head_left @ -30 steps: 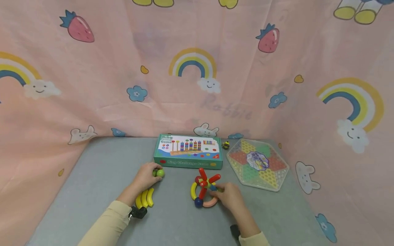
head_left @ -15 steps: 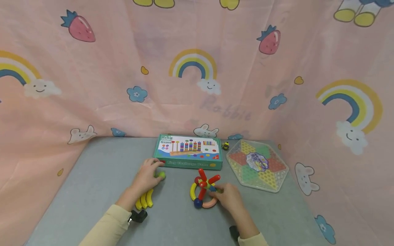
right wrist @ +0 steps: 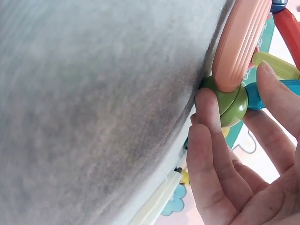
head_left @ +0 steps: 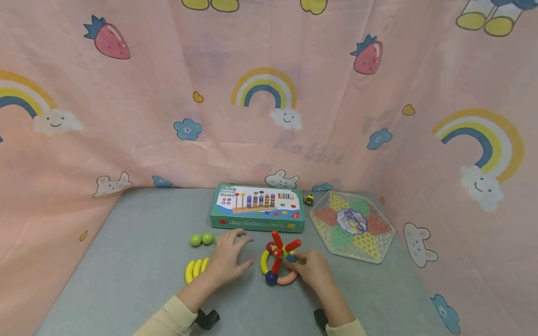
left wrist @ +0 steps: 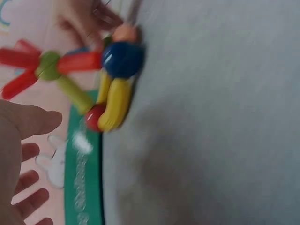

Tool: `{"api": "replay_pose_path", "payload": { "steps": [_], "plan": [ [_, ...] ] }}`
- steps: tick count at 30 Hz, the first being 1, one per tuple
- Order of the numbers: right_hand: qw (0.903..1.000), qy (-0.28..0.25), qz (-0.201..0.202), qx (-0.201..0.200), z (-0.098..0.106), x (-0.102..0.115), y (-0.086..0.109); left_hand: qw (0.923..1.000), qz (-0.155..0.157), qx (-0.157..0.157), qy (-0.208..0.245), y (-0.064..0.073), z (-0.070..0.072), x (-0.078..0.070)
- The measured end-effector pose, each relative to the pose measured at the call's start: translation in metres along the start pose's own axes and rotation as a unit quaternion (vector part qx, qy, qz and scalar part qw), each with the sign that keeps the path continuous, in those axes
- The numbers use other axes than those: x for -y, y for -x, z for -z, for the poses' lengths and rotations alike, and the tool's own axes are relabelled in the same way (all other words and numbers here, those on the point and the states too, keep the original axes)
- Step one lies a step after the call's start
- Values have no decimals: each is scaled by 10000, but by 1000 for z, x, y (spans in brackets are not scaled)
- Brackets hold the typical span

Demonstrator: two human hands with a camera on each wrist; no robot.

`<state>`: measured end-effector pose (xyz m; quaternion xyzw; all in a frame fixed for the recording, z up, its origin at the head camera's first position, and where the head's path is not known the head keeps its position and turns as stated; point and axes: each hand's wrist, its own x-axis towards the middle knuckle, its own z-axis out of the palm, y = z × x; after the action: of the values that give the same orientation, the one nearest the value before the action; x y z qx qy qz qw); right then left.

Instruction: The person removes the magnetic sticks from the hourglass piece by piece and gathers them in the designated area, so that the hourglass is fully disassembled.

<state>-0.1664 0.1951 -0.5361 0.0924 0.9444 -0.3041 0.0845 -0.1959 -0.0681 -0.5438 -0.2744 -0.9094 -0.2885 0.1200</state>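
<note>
Fingers [right wrist: 201,154] of the right hand [head_left: 314,270] bend in snugly around the model's green ball [right wrist: 234,105], only a small gap between them, tips against its underside and another digit up by the teal rod [right wrist: 254,97]. Good low hold, over at 3 o'clock on the model [head_left: 278,252], which stands on the grey table [head_left: 147,242] between the two hands.

Across at 9 o'clock, the left hand [head_left: 227,261] is spread wide, fingers slightly bent, nothing in its grasp! Its thumb points at the model, just beside it, no contact showing.

Red rods [head_left: 293,244] splay out on top, and those look like the easy bit to knock. So my call: keep the right hand's pressure light and low, let the ball and the peach bar [right wrist: 239,51] take the steadying, and bring any left-hand help in level from 9 o'clock, under the rods.

Loose green balls [head_left: 207,239] sit at 10 o'clock from the left hand, one partly hidden; yellow bars [head_left: 196,269] lie around 9, partly behind it. A trailing wrist could roll those balls, I reckon, so lift clear when crossing!
</note>
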Motion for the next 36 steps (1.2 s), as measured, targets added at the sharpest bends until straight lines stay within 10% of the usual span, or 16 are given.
{"api": "replay_pose_path", "payload": {
  "steps": [10,18,24,36],
  "plan": [
    [10000,-9,-28,18,1,-1,0,9891,867,1153,295,12,-35,-22],
    [9976,-689,26,88,8,-8,1,9807,1367,1286,552,16,-49,-38],
    [9536,-2839,999,-12,21,-4,5,9777,1405,1338,807,16,-50,-42],
    [9264,-3510,1300,-400,10,10,7,9744,1387,1481,966,19,-56,-42]
  ]
}}
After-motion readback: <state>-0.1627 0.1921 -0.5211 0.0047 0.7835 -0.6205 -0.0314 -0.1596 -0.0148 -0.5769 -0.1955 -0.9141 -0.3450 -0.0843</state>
